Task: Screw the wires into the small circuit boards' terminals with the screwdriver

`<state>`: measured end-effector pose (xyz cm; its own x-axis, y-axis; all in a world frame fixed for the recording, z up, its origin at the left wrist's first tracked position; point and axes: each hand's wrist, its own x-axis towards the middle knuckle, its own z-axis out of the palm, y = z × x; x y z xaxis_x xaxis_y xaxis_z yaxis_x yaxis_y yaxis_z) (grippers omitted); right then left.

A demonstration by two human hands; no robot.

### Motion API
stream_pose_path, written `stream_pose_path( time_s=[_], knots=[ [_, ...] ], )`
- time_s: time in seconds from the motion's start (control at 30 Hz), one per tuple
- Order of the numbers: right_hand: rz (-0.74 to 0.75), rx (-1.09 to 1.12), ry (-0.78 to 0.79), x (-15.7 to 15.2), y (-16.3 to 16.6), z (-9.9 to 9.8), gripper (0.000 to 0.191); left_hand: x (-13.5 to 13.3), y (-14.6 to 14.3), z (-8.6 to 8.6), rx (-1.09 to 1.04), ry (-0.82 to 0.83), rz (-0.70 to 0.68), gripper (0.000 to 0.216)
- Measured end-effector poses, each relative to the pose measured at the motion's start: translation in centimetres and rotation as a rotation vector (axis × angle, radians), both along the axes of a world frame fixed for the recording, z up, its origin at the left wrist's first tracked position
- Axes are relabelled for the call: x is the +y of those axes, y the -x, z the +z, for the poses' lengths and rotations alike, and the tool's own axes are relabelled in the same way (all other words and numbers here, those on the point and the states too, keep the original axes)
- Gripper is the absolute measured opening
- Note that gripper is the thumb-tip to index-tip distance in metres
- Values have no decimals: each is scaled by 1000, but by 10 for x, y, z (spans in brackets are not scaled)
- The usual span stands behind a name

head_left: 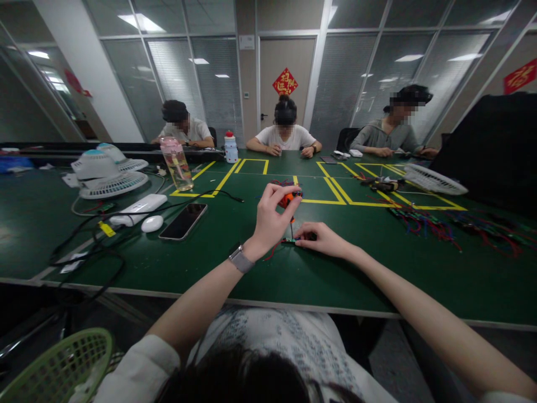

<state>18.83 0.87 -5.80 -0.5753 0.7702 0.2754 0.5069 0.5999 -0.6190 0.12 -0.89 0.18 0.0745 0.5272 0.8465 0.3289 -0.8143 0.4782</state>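
My left hand (271,218) is closed around the orange handle of a screwdriver (287,200), thumb and fingertips near its dark top end. The screwdriver stands roughly upright, its thin shaft pointing down at a small green circuit board (288,241) on the table. Whether the tip touches a screw is too small to tell. Beside the board, my right hand (321,239) rests low with its fingers pinched on the board's right end. Thin red wires run from the board to the left. Behind my left hand, more coloured wires show in part.
Left on the green table (201,268) lie a phone (183,221), a white oval case (152,224), a power strip (139,209), cables, a bottle (176,165) and white fans (111,179). Wired boards (423,224) lie right. Three people sit opposite. A green basket (62,364) stands lower left.
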Motion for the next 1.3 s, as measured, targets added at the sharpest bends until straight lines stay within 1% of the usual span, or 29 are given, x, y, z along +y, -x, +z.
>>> stream_pose_path(
  time_s=[0.17,0.37,0.47,0.57,0.7,0.8,0.93,1.13,1.3],
  knots=[
    [-13,-12,8,-1,0,1,24,0,1,1,0,5,-46,29],
    [-10,6,23,-1,1,2,25,2,-1,0,-20,4,14,24],
    [-8,5,25,-1,1,1,24,0,0,0,-8,-9,21,21],
    [-12,4,23,-1,1,1,25,0,1,0,2,-9,-35,27],
    [-7,7,27,-1,0,1,25,3,1,-3,-28,46,-112,32],
    [-5,5,31,0,0,0,24,4,0,-3,-27,58,-91,29],
    [4,8,22,0,0,0,23,1,-1,0,11,-4,-39,20],
    [-6,6,28,-1,1,1,24,-1,1,1,3,19,-67,29],
    [-5,3,24,-2,1,3,24,-1,0,1,8,-1,-22,20]
  ],
)
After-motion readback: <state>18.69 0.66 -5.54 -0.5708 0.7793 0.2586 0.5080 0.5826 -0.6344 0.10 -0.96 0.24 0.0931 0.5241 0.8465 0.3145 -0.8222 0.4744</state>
